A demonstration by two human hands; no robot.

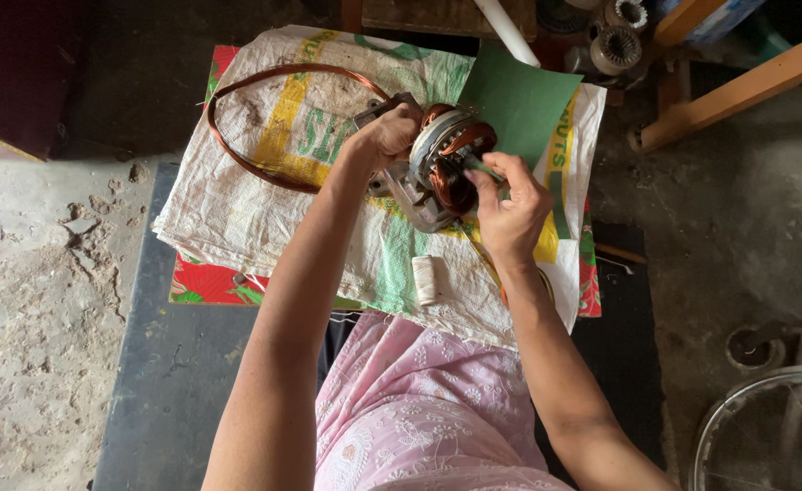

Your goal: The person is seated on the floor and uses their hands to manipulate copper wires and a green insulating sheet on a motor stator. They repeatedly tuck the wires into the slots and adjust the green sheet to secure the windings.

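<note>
A motor stator [437, 173] is held over a woven sack [264, 195] on the desk, steadied by the left hand [384, 136]. A green strip is pinched between the right hand [508, 205] fingers at its copper windings. Some coils are seated; a loose copper wire loop [237, 145] remains unfitted.

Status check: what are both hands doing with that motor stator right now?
Left hand grips the motor stator, steadying it on the sack. Right hand pinches a green strip at the copper windings. Nothing blocking.
</note>
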